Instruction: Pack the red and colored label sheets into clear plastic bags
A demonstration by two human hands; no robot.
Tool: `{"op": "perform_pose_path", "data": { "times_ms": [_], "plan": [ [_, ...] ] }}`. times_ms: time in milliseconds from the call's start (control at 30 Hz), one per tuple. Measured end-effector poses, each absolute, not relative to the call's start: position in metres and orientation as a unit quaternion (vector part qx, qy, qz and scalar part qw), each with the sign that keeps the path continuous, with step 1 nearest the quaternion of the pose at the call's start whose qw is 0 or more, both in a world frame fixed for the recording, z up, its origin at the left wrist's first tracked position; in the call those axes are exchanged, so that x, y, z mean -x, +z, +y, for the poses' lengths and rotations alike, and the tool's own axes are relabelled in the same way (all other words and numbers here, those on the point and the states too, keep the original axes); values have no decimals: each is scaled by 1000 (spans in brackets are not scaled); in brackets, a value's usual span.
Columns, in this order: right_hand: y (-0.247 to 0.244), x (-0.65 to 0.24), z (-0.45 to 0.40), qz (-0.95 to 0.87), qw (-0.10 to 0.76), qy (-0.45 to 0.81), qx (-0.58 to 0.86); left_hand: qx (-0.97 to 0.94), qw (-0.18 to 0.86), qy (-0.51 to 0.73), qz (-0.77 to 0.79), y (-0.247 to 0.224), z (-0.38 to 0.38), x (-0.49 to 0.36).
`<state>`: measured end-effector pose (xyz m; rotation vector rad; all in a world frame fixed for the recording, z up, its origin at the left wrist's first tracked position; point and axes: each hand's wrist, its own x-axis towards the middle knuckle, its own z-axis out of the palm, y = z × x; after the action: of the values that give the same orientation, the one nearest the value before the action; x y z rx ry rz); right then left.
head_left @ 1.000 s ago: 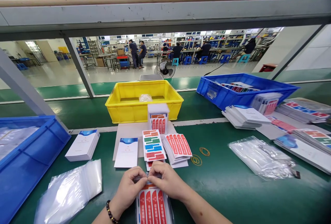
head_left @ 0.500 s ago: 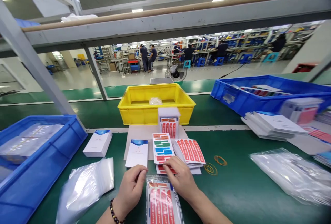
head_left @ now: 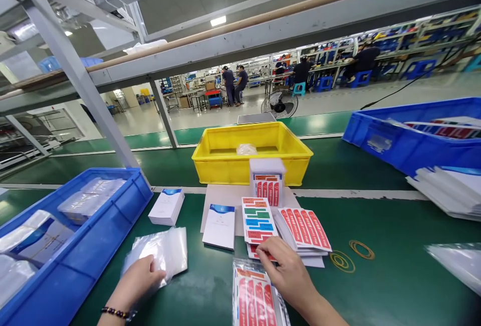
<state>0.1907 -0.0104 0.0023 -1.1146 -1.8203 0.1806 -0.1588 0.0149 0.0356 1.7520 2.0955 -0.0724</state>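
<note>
My left hand [head_left: 140, 281], fingers curled and thumb showing, is closed on the near end of a stack of clear plastic bags [head_left: 171, 248]. My right hand [head_left: 289, 273] has its fingertips pressed together at the lower edge of colored sticker sheets [head_left: 258, 218]; what they pinch, if anything, is hidden. Under that hand lies a clear bag packed with red sticker sheets [head_left: 252, 298]. Just right of the colored sheets is a fanned pile of red sticker sheets [head_left: 306, 228]. A white booklet with a blue top [head_left: 219, 226] lies between the hands.
A yellow bin [head_left: 250, 170] stands behind a small sticker-filled box [head_left: 267, 183]. Blue bins sit at left [head_left: 112, 235] and right [head_left: 417, 140]. A booklet stack [head_left: 166, 206] stands beside the left bin. Rubber bands [head_left: 341, 262] lie at right. A metal frame [head_left: 240, 45] crosses overhead.
My left hand has moved left from near the filled bag onto the clear plastic bags. My right hand stays by the sticker sheets. The view has turned left and tilted.
</note>
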Motion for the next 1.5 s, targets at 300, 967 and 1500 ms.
{"op": "perform_pose_path", "data": {
  "times_ms": [300, 967, 1500],
  "plan": [
    [6, -183, -17, -755, 449, 159, 451, -695, 221, 74, 680, 56, 8, 129],
    [-20, -174, -21, -792, 267, 201, 511, -640, 542, 276, 470, 16, 15, -34],
    [-14, -171, -15, -748, 329, 237, 526, -667, 525, 266, 456, 15, 10, -26]
  ]
}}
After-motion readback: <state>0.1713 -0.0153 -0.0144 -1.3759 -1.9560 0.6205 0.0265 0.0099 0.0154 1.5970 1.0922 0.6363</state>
